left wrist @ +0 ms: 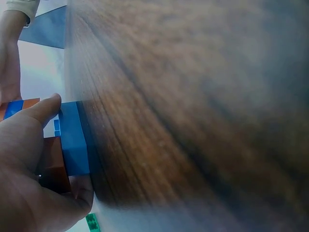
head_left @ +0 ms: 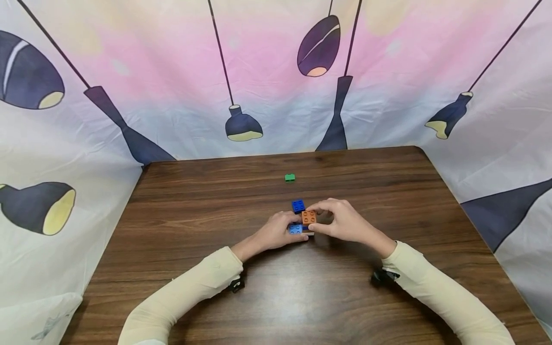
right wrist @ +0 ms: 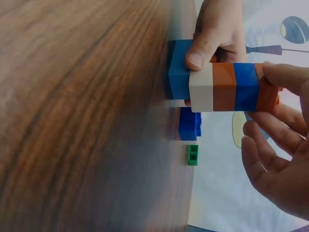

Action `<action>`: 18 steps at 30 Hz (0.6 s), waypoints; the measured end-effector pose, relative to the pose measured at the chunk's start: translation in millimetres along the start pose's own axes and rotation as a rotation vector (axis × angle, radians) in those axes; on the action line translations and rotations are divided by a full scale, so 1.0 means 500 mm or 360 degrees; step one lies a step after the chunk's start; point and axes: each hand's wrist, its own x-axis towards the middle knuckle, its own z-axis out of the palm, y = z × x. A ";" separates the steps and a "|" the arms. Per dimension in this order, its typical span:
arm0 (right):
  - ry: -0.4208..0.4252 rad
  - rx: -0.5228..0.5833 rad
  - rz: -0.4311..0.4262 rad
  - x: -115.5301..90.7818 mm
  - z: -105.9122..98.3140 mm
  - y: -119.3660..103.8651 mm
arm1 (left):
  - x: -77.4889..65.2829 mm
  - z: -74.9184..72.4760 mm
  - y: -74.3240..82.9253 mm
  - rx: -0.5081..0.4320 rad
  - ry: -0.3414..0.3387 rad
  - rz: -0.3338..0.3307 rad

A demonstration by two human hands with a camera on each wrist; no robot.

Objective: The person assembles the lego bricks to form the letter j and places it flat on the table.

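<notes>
A stack of toy building bricks stands on the table: a light blue brick (right wrist: pixel 179 70) at the bottom, then a white brick (right wrist: pixel 201 91), an orange one, a blue one (right wrist: pixel 246 87) and an orange brick (head_left: pixel 308 217) on top. My left hand (head_left: pixel 278 230) grips the light blue base, its thumb along the near side and fingers behind. Beside that hand's palm, a brown-orange brick (left wrist: pixel 54 164) sits against the base. With thumb and fingers, my right hand (head_left: pixel 345 220) pinches the top orange brick from the right. The left fingertips are partly hidden.
Just behind the stack lies a dark blue brick (head_left: pixel 298 206). Farther back is a small green brick (head_left: pixel 290 178). The brown wooden table (head_left: pixel 194 191) ends at a fabric backdrop (head_left: pixel 276 129) printed with lamps.
</notes>
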 end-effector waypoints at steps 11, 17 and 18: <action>0.0097 0.0095 -0.0061 0.021 -0.026 0.012 | 0.001 -0.002 -0.001 0.0021 -0.0002 -0.0020; 0.0121 0.0172 -0.0019 0.043 -0.034 0.024 | 0.000 0.000 -0.001 0.0026 0.0007 -0.0005; 0.0120 0.0181 -0.0008 0.047 -0.034 0.027 | 0.000 0.000 -0.001 0.0025 0.0010 -0.0002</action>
